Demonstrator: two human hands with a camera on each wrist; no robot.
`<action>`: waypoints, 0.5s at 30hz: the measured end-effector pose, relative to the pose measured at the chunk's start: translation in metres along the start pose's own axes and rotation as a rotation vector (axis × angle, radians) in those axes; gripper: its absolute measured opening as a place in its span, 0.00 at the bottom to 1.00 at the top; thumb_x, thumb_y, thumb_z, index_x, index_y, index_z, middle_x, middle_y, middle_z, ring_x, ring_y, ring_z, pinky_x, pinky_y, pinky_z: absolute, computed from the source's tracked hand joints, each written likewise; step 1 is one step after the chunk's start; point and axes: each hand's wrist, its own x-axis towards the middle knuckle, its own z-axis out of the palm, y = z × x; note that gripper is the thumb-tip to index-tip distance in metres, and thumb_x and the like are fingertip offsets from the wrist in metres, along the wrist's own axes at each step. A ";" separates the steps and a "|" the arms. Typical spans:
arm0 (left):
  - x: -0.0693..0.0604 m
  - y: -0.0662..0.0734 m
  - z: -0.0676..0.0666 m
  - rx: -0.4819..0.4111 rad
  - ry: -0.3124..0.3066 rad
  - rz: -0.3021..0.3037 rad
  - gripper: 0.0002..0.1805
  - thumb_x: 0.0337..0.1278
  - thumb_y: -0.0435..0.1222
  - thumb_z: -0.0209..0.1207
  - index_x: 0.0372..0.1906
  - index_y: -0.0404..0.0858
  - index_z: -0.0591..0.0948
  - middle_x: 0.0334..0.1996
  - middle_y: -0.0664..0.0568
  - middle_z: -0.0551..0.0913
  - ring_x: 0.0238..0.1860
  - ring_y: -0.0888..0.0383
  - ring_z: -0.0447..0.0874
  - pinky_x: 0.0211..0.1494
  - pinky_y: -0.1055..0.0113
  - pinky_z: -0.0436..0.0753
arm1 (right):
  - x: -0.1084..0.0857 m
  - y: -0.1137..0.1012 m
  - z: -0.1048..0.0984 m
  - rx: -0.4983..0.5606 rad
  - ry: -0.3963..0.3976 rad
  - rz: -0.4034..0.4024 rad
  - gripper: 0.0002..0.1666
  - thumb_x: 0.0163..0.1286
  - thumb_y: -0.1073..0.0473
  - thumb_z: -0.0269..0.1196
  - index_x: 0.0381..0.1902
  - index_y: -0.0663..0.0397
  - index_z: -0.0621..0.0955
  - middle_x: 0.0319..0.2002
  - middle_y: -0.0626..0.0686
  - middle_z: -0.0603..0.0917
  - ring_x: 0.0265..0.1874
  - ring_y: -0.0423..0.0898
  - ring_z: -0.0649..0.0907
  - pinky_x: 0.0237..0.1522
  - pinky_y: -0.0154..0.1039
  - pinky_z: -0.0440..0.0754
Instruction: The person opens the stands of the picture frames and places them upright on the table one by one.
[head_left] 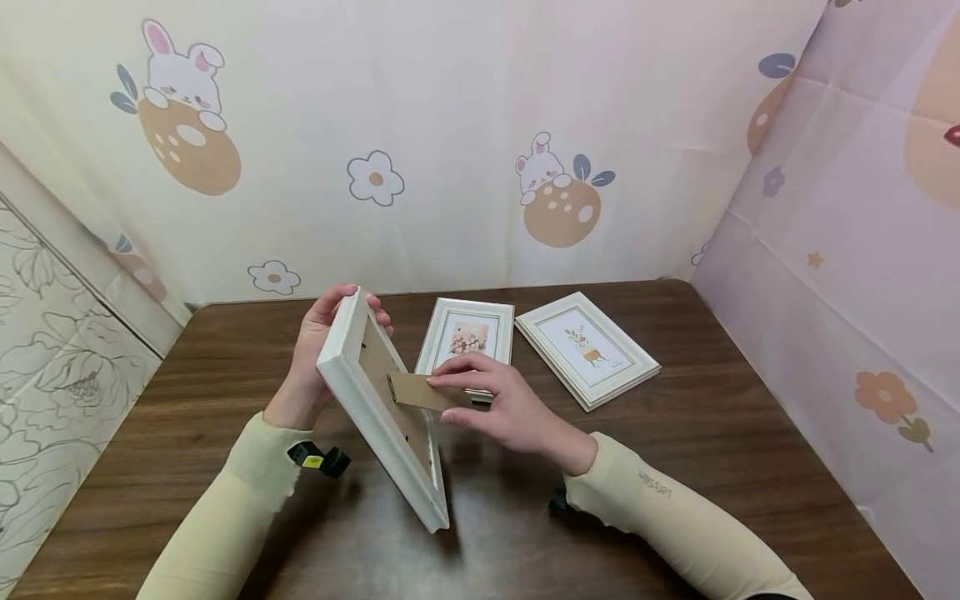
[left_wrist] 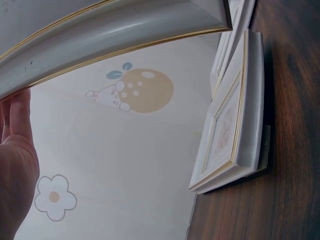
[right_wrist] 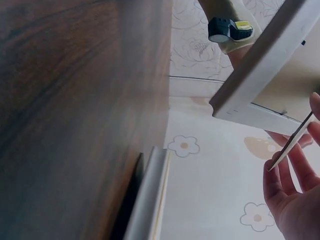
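Note:
My left hand [head_left: 303, 362] grips a white picture frame [head_left: 382, 442] by its upper end, thumb and fingers on opposite sides. The frame is tilted, its brown back with small dark tabs turned toward my right hand [head_left: 510, 404]. That hand pinches the brown easel stand [head_left: 414, 392], which sticks out from the backing on a hinge. The right wrist view shows the stand [right_wrist: 292, 142] edge-on between thumb and fingers. In the left wrist view, the frame's gold-lined front moulding [left_wrist: 115, 40] crosses the top, with the left fingers [left_wrist: 20, 115] at its edge. The picture inside is hidden.
Behind the right hand lies a small white frame [head_left: 477, 315] with a pink picture. To its right, another white frame [head_left: 588, 346] shows a potted plant print. Both lie on the dark wooden table [head_left: 712, 433]. A patterned curtain [head_left: 450, 100] borders the table's far edge.

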 end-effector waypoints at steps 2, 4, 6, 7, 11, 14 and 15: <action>0.000 0.000 0.001 -0.023 -0.002 -0.006 0.17 0.73 0.27 0.48 0.47 0.44 0.86 0.42 0.41 0.84 0.41 0.46 0.85 0.50 0.53 0.83 | 0.000 -0.001 -0.002 0.003 -0.001 -0.006 0.22 0.61 0.62 0.73 0.54 0.56 0.85 0.54 0.50 0.81 0.55 0.47 0.79 0.55 0.41 0.77; 0.000 0.000 0.001 -0.037 -0.009 -0.012 0.16 0.73 0.27 0.49 0.47 0.44 0.86 0.42 0.41 0.84 0.41 0.46 0.85 0.50 0.53 0.83 | 0.001 -0.002 -0.004 -0.001 -0.002 -0.009 0.22 0.60 0.62 0.74 0.54 0.56 0.85 0.53 0.50 0.81 0.55 0.47 0.78 0.54 0.41 0.78; 0.000 0.000 0.000 -0.045 -0.017 -0.017 0.15 0.72 0.28 0.50 0.48 0.44 0.86 0.42 0.41 0.84 0.41 0.46 0.85 0.49 0.53 0.83 | 0.001 -0.003 -0.006 -0.003 -0.005 -0.004 0.23 0.60 0.61 0.74 0.54 0.55 0.85 0.53 0.49 0.81 0.54 0.46 0.78 0.53 0.41 0.78; 0.000 -0.001 -0.001 -0.047 -0.023 -0.019 0.15 0.72 0.28 0.51 0.48 0.44 0.86 0.42 0.41 0.84 0.41 0.46 0.85 0.50 0.54 0.83 | 0.001 -0.003 -0.006 -0.001 -0.007 -0.001 0.23 0.60 0.61 0.74 0.54 0.55 0.86 0.53 0.49 0.81 0.54 0.46 0.78 0.52 0.41 0.78; 0.000 0.000 -0.002 -0.039 -0.058 -0.026 0.17 0.73 0.26 0.49 0.49 0.44 0.86 0.43 0.41 0.84 0.42 0.46 0.85 0.50 0.54 0.83 | 0.001 -0.005 -0.009 -0.001 -0.015 0.008 0.23 0.59 0.61 0.75 0.53 0.56 0.86 0.53 0.50 0.81 0.54 0.47 0.78 0.52 0.41 0.78; 0.000 -0.001 -0.004 -0.040 -0.081 -0.032 0.18 0.73 0.25 0.48 0.50 0.43 0.86 0.44 0.41 0.83 0.43 0.46 0.85 0.51 0.54 0.83 | 0.001 -0.005 -0.010 -0.002 -0.019 0.012 0.22 0.59 0.61 0.75 0.53 0.56 0.86 0.52 0.50 0.81 0.53 0.47 0.78 0.52 0.42 0.78; 0.000 -0.002 -0.004 -0.044 -0.084 -0.035 0.18 0.73 0.24 0.48 0.50 0.43 0.85 0.44 0.40 0.83 0.43 0.45 0.85 0.51 0.53 0.83 | 0.001 -0.006 -0.011 -0.002 -0.020 0.013 0.22 0.59 0.61 0.75 0.52 0.56 0.86 0.52 0.50 0.81 0.53 0.48 0.78 0.52 0.41 0.78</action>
